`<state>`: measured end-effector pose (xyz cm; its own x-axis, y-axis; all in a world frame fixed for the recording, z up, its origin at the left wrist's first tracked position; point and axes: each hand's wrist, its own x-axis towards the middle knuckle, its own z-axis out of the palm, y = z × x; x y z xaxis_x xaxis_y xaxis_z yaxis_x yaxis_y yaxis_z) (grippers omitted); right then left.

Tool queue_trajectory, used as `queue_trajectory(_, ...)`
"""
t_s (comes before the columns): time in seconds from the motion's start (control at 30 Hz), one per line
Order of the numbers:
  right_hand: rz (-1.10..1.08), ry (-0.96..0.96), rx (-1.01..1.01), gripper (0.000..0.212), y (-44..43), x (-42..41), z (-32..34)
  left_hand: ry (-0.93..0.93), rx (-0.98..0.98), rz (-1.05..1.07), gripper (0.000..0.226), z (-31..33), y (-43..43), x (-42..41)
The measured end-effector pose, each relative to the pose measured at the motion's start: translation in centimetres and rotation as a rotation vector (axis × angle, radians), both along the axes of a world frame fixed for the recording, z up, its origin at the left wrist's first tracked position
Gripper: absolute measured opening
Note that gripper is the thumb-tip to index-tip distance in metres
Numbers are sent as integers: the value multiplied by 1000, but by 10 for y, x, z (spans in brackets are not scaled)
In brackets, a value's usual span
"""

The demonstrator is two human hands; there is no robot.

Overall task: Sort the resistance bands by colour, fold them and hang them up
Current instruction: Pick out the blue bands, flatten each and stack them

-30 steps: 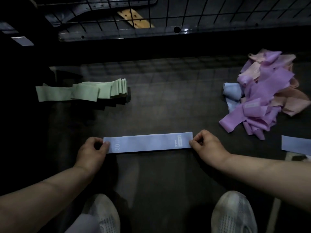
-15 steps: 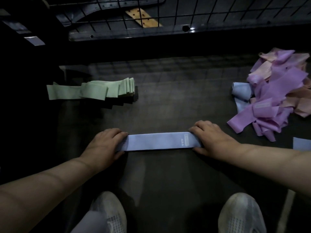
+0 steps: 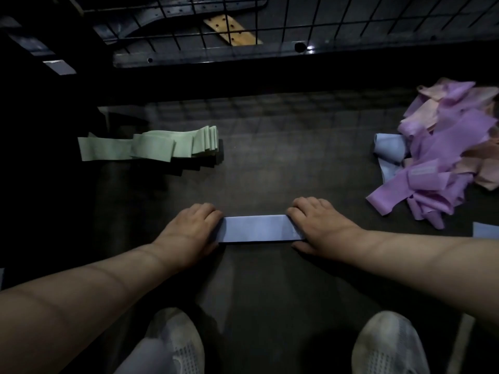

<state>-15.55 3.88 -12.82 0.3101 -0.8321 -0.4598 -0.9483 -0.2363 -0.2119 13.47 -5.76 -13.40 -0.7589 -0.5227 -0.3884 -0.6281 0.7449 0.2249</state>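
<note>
A light blue resistance band (image 3: 256,228) lies flat on the dark mat (image 3: 270,171) in front of me. My left hand (image 3: 193,228) covers and grips its left end with curled fingers. My right hand (image 3: 318,225) does the same at its right end, so both ends are hidden. Only a short middle stretch of the band shows between my hands. A stack of folded green bands (image 3: 172,144) lies at the far left. On the right sits a loose heap of purple and pink bands (image 3: 453,157) with a blue band (image 3: 388,147) at its left side.
A black wire grid panel (image 3: 324,20) stands across the far side, with a wooden strip (image 3: 232,29) behind it. Another blue piece (image 3: 486,230) pokes in at the right edge. My two white shoes (image 3: 172,344) (image 3: 388,344) are at the bottom.
My hands have moved inward towards each other along the blue band, from pinching its outstretched ends to covering them. The visible stretch of band is now much shorter.
</note>
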Motion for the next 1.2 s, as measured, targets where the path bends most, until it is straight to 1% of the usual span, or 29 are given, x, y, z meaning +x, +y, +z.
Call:
queue_trajectory(0.1, -35, -34, 49, 59, -4, -2, -1, 0, 7, 1, 54, -1, -2, 0)
queue_trajectory(0.33, -40, -38, 99, 58, -8, -2, -1, -20, 0, 11, 51, -2, 1, 0)
queue_trajectory(0.43, -23, -16, 80, 62, -8, -3, 0, -30, -8, 15, 57, -3, 0, -1)
queue_trajectory(0.5, 17, 36, 4, 72, -4, -4, 3, 3, -40, -6, 67, -3, 1, -1)
queue_trajectory(0.53, 43, 48, -43, 76, -2, -4, 4, 31, -79, -50, 69, -2, 3, -2)
queue_trajectory(0.57, 67, 23, -101, 74, 1, -4, 4, 63, -135, -120, 66, 0, 5, -4)
queue_trajectory(0.63, 139, -52, -201, 55, 6, 0, -1, 114, -223, -264, 57, 0, 11, -7)
queue_trajectory(0.7, 188, -85, -233, 34, 9, 5, -4, 134, -218, -338, 45, 0, 16, -13)
queue_trajectory(0.73, 182, -93, -227, 28, 9, 6, -6, 134, -203, -348, 40, -1, 17, -15)
queue_trajectory(0.77, 170, -96, -219, 25, 10, 6, -8, 124, -186, -343, 40, -1, 16, -16)
queue_trajectory(0.83, 158, -104, -208, 26, 9, 5, -9, 114, -161, -318, 47, -1, 14, -18)
queue_trajectory(0.9, 156, -104, -202, 30, 7, 3, -8, 120, -155, -313, 47, -1, 12, -17)
queue_trajectory(0.93, 141, -108, -196, 37, 7, 0, -7, 122, -164, -307, 43, -1, 11, -15)
queue_trajectory(1.0, 58, -133, -162, 53, 11, -9, -2, 129, -174, -221, 44, 0, 11, -7)
queue_trajectory(1.03, -23, -158, -155, 57, 14, -14, 0, 130, -175, -136, 50, 0, 11, -1)
queue_trajectory(1.07, -151, -200, -154, 58, 18, -19, 1, 131, -169, -11, 56, 1, 12, 5)
queue_trajectory(1.1, -327, -243, -145, 55, 22, -23, 2, 150, -158, 163, 59, 3, 14, 10)
queue_trajectory(1.13, -541, -280, -123, 51, 26, -24, 3, 188, -136, 381, 59, 4, 17, 13)
queue_trajectory(1.2, -965, -340, -23, 40, 29, -24, 1, 272, -53, 851, 52, 7, 20, 14)
